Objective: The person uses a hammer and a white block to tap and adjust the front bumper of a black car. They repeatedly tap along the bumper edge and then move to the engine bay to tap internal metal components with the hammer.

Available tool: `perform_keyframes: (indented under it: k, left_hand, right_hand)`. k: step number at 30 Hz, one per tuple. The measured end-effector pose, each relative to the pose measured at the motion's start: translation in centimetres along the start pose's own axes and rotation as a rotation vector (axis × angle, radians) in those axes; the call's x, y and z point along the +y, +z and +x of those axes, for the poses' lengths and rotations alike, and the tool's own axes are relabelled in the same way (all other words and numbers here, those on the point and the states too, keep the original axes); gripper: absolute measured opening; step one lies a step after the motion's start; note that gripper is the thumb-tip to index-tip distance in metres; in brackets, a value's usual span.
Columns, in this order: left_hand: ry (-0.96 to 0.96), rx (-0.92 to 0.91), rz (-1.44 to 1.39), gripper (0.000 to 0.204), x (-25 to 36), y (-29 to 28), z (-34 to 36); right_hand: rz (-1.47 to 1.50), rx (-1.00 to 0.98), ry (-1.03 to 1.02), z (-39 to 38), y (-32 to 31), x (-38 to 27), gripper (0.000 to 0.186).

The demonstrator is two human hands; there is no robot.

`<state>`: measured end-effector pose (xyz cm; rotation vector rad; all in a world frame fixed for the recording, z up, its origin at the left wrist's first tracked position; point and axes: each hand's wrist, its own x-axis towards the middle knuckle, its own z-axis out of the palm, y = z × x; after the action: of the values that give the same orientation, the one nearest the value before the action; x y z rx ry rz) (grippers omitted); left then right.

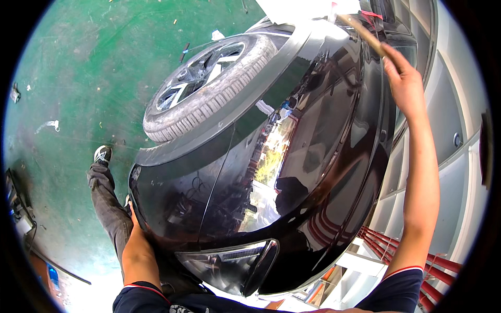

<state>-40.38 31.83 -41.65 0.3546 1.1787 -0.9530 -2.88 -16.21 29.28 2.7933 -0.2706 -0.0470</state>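
Observation:
A glossy black car body (323, 130) fills the middle, with a lamp (224, 263) close to me and a wheel (209, 78) under the dark arch trim (209, 133) on the left. My right hand (404, 81) is closed around a wooden stick (368, 36) on the far right of the car. The stick slants up and left over the bodywork, and its far end is lost in glare beside a white sheet-like thing (297, 10). Low at the left edge of the black bumper (172, 203), my left hand (130, 206) touches the panel. Its fingers are mostly hidden there.
Green floor (78, 78) with scattered scraps lies on the left, where my leg and shoe (103, 155) show. White panels (443, 109) stand along the right, above dark red pipes (389, 248). A red strip (371, 14) lies near the stick.

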Motion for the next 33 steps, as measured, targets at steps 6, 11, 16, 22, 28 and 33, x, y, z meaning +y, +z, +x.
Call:
perform_keyframes:
  k: [6, 11, 16, 22, 28, 33]
  left_hand:
    - [0.011, 0.023, 0.051, 0.086, 0.6, 1.2, -0.3]
    - [0.017, 0.039, 0.082, 0.085, 0.8, 2.0, -0.6]
    - [0.020, 0.051, 0.106, 0.084, 1.1, 2.5, -0.6]
    - [0.020, 0.061, 0.134, 0.083, 1.2, 2.9, -0.9]
    - [0.028, 0.070, 0.156, 0.082, 1.5, 3.3, -1.0]
    - [0.024, 0.075, 0.177, 0.081, 1.6, 3.5, -1.1]
  right_hand:
    - [-0.044, 0.064, -0.052, 0.1, 0.2, 0.6, 0.035]
    - [-0.067, 0.121, 0.044, 0.2, 0.3, 0.7, 0.036]
    - [-0.067, -0.013, 0.044, 0.2, 0.3, 0.5, 0.037]
    - [-0.039, 0.062, -0.052, 0.2, 0.4, 0.7, 0.036]
    - [-0.076, -0.002, 0.000, -0.2, 0.0, 1.1, 0.036]
    - [-0.083, 0.071, 0.102, -0.2, -0.2, 1.2, 0.036]
